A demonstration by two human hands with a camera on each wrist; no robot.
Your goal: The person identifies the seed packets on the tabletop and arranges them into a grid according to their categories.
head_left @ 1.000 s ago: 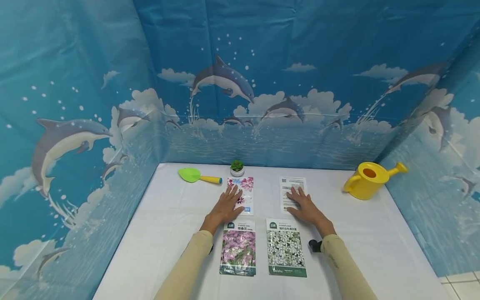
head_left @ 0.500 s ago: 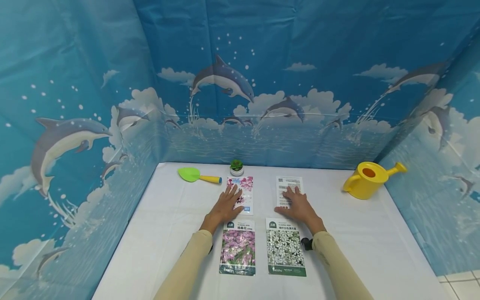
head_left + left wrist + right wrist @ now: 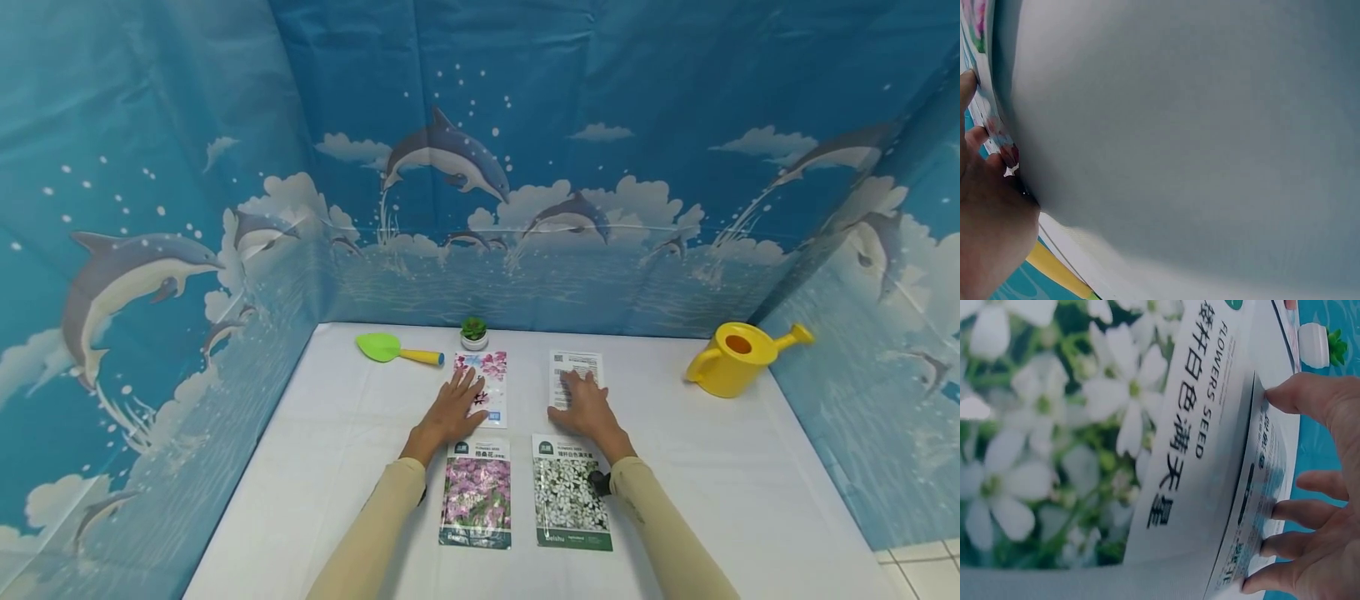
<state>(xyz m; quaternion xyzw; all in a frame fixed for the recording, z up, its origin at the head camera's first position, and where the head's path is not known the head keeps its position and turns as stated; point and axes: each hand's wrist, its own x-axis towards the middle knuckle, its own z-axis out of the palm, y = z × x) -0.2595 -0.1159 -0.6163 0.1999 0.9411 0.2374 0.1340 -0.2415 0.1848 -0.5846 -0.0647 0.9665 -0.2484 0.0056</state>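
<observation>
In the head view, my left hand (image 3: 447, 415) rests on a seed packet printed with pink blossoms (image 3: 492, 387), its fingers spread. My right hand (image 3: 588, 410) lies with spread fingers on a packet turned text side up (image 3: 576, 361). Seen from the right wrist, the thumb (image 3: 1300, 394) and fingertips touch that packet near its edges. Nearer to me are two larger seed packets lying flat, one with pink flowers (image 3: 477, 500) and one with white flowers (image 3: 566, 500). The left wrist view shows mostly white cloth, with the left hand (image 3: 991, 231) at its edge.
A green toy trowel with a yellow handle (image 3: 397, 351) lies at the back left of the white-covered table (image 3: 315, 492). A small potted succulent (image 3: 474, 333) stands behind the blossom packet. At the back right stands a yellow watering can (image 3: 731, 367). Dolphin-printed cloth surrounds the table.
My right hand has moved left, and the text-side-up packet has slid left under it, closer to the blossom packet. The left hand has stayed in place.
</observation>
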